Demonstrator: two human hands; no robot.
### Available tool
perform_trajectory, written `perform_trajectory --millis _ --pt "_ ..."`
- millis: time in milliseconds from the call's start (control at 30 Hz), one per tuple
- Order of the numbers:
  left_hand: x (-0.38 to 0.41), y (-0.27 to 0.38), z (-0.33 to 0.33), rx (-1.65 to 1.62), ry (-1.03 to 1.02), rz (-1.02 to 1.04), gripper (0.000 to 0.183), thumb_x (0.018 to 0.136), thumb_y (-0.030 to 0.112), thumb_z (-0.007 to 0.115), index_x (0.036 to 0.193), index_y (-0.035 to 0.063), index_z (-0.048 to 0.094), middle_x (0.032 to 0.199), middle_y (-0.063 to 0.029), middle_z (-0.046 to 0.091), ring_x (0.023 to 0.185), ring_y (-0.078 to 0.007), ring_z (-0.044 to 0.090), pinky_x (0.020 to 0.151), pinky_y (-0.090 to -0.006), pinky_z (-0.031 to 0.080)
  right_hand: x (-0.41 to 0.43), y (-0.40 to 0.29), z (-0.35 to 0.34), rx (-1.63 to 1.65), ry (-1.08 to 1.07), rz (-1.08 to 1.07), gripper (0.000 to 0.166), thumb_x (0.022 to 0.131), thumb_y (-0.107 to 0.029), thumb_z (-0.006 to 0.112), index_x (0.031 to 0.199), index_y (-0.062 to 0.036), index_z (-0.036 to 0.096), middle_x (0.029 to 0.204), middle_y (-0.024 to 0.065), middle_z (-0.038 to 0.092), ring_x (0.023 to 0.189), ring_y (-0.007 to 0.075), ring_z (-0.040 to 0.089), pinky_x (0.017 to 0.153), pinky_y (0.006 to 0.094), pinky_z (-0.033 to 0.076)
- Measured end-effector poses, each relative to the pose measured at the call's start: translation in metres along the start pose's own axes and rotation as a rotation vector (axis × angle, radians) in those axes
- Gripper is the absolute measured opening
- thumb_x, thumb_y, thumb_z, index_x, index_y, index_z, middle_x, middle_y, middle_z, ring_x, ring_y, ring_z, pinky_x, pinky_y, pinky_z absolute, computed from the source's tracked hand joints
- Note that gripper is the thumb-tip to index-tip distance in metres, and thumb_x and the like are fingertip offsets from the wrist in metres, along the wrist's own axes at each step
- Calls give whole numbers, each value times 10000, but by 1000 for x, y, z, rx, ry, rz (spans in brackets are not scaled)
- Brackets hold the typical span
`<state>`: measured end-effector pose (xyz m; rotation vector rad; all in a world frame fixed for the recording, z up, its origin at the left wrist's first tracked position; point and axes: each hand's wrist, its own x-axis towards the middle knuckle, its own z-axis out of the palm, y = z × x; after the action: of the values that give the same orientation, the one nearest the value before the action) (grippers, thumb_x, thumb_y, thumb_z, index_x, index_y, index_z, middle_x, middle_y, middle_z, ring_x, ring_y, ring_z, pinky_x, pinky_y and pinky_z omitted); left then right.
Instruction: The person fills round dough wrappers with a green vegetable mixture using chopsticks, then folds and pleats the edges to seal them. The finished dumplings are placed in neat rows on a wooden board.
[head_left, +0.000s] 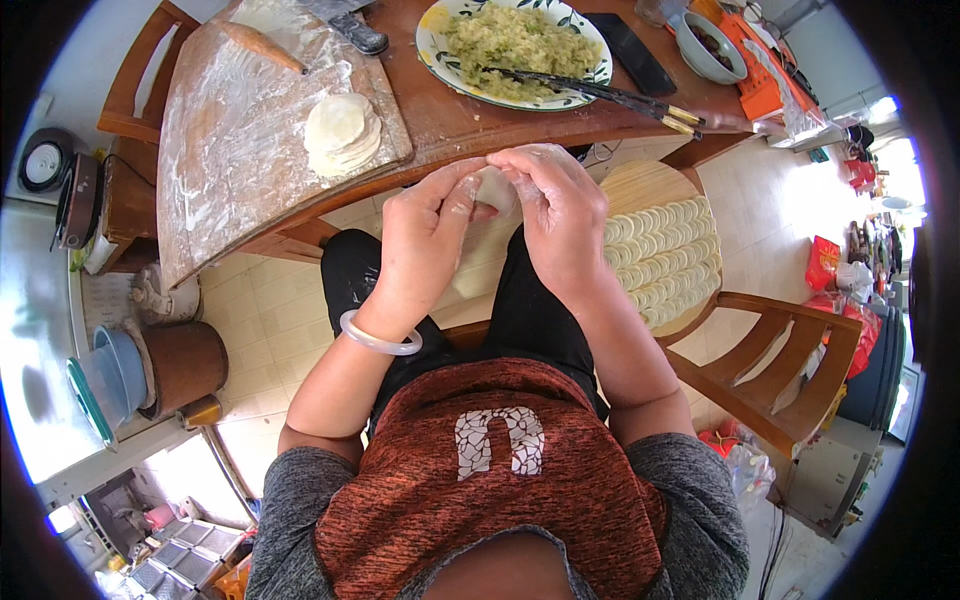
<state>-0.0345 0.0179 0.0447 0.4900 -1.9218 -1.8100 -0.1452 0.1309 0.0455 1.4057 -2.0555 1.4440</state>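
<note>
Both my hands meet over my lap, just in front of the table edge, and pinch one dumpling (495, 190) of pale dough between them. My left hand (429, 225), with a white bangle on its wrist, grips the left side, its thumb against the dough. The fingers of my right hand (559, 214) press the upper edge, and flour whitens them. Any filling inside is hidden. Beyond my hands, a patterned oval plate (433, 56) bears chopped green-and-pale filling (517, 45), with dark chopsticks (600, 91) lying across its rim. Round dough wrappers (343, 133) are stacked at the left.
A floured wooden board (225, 165) carries a rolling pin (262, 45) and the wrappers. Rows of finished dumplings (664, 259) cover much of a round board (649, 187) at my right, by a wooden chair (772, 367). A black phone (630, 52) and a bowl (711, 46) stand past the plate.
</note>
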Motion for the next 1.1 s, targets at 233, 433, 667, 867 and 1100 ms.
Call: perform_trajectory --millis 233,433,667,867,1100 --pt "-6 3 0 -158 -21 29 385 959 -48 580 1344 -46 560 1186 -110 698 1073 -119 663 869 -237 525 -3 -4 -1 162 54 59 271 767 47 755 1017 -20 678 944 131 698 863 310 661 746 365 532" --pt "-7 3 -4 -77 43 279 509 896 -133 570 1391 -23 525 1293 -134 666 1167 -142 627 960 -260 507 2 -5 -5 123 63 -61 351 718 24 787 1050 -51 705 980 104 701 880 303 653 793 378 520" --pt "-6 -2 -4 -127 23 317 534 884 -151 562 1401 -22 519 1317 -144 653 1188 -167 621 999 -286 497 7 -7 -6 104 69 -181 332 686 22 802 995 -85 747 952 71 705 854 276 651 766 359 507" --pt "-7 1 -3 -142 15 253 457 910 -111 598 1359 -36 558 1293 -140 660 1183 -162 620 994 -289 504 10 -6 -5 149 57 -159 271 711 17 796 960 -71 733 915 72 698 842 272 653 750 360 504" --pt "-8 8 -7 -84 0 84 440 927 -93 602 1361 -41 551 1299 -139 651 1151 -149 630 986 -273 508 11 -7 -3 230 14 -48 172 778 19 754 919 -36 672 871 84 688 792 263 648 740 349 507"
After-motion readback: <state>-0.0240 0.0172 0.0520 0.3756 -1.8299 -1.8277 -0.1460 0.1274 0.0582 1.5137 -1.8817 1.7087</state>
